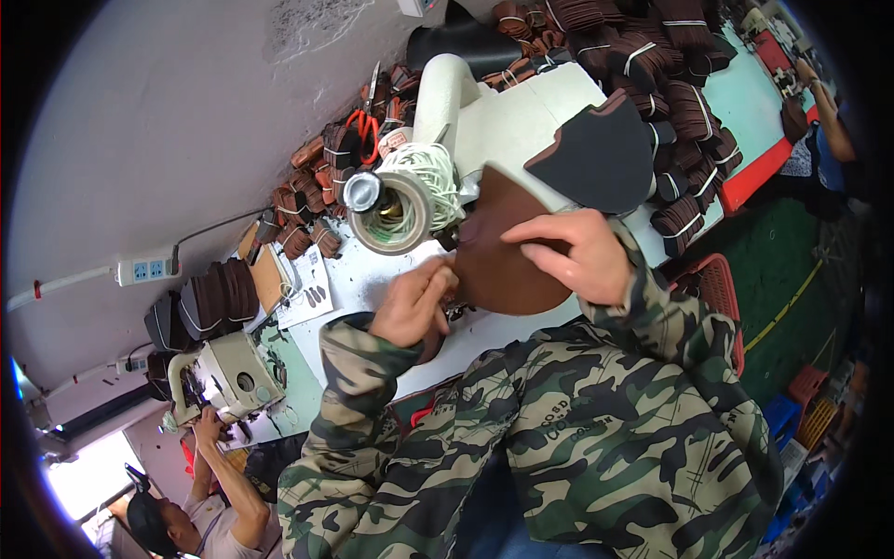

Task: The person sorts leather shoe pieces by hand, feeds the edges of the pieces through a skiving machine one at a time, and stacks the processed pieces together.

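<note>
Clock centred on brown panel point(494, 265), held betw. hands over white tabletop point(358, 279). R. hand point(579, 256), 3 o'cl.: thumb & forefinger well parted, tips at panel's upper face. L. hand point(414, 298), approx. 8 o'cl.: fingers curled by panel's edge; can't tell if pinching it. White machine point(449, 98), 11 o'cl.; dark panel point(601, 163), 1–2 o'cl.; red-handled scissors point(366, 126), 10 o'cl.

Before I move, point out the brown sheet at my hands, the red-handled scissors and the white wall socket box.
Brown sheet point(503, 268): head view, middle of its flat face.
Red-handled scissors point(367, 112): head view, where blades meet handles.
White wall socket box point(148, 271): head view, middle of its front.
</note>
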### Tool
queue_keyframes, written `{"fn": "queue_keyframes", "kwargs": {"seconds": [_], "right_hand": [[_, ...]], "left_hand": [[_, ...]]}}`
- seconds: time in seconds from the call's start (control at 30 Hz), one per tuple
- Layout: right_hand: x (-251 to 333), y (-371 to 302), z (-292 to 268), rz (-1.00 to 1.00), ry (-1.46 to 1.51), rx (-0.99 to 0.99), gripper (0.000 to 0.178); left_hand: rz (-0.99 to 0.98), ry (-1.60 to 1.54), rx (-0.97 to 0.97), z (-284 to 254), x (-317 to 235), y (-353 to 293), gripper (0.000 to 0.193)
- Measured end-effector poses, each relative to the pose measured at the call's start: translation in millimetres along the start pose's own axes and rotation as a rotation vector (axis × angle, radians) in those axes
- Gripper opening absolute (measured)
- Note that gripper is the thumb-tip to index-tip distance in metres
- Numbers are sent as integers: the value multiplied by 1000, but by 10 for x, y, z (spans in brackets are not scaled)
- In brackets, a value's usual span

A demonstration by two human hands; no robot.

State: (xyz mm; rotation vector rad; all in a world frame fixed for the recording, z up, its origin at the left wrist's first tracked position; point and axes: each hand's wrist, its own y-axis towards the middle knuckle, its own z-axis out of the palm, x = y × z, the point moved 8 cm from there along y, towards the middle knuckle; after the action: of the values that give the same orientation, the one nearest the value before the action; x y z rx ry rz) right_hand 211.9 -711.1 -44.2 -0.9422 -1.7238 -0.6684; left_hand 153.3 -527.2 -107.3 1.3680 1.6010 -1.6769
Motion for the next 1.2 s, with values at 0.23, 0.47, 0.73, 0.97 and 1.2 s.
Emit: {"fn": "queue_keyframes", "kwargs": {"seconds": [0.23, 0.47, 0.73, 0.97, 1.2], "right_hand": [[-97, -538, 810, -23, -267, 155, 27], [158, -442, 388, -64, -387, -9, 23], [571, -400, -920, -200, -639, -608, 31], [98, -78, -8, -152, -754, -139, 16], [-322, 321, 885, -50, -516, 137, 15]], "left_hand": [[-466, -483, 130, -65, 430, 89, 24], [-273, -46, -90, -73, 174, 332, 25], [206, 730, -420, -707, 383, 203, 21], [-50, 1237, -205, -565, 1352, -125, 33], [30, 1242, -470, -596, 1557, -484, 26]]}}
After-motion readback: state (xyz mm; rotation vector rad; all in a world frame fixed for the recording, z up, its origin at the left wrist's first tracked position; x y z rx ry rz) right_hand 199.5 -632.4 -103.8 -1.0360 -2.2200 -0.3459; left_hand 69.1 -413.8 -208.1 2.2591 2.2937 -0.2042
